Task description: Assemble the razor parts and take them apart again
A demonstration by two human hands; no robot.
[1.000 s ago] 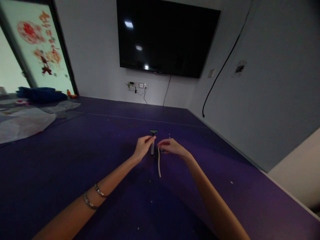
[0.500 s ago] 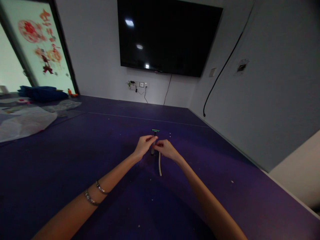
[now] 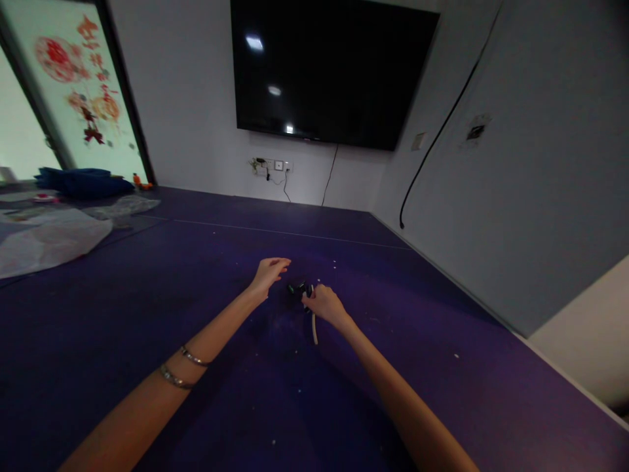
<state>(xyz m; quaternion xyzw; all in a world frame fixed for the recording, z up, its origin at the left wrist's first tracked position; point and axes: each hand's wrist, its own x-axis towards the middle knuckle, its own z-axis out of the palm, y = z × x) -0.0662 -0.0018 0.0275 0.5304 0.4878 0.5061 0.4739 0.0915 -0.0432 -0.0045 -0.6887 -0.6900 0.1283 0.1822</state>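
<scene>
My right hand (image 3: 326,305) is closed on the handle of a safety razor (image 3: 297,287), just above the purple floor. The dark head with its green strip points left, and the fingers cover most of the handle. To the upper left, my left hand (image 3: 268,273) holds nothing; its fingers reach toward the right, apart from the razor. A thin, pale, slightly curved strip (image 3: 315,331) emerges below my right hand; whether the hand touches it, I cannot tell.
Small white bits dot the purple floor (image 3: 221,393). Clear plastic sheeting (image 3: 59,239) and a dark blue cloth heap (image 3: 83,182) lie at the left. A large television (image 3: 334,72) hangs on the far wall, and a black cable (image 3: 437,141) runs down the right wall.
My left hand has let go of the razor and moved left. In my right hand the razor has turned from upright to tilted, its head now lower and facing left.
</scene>
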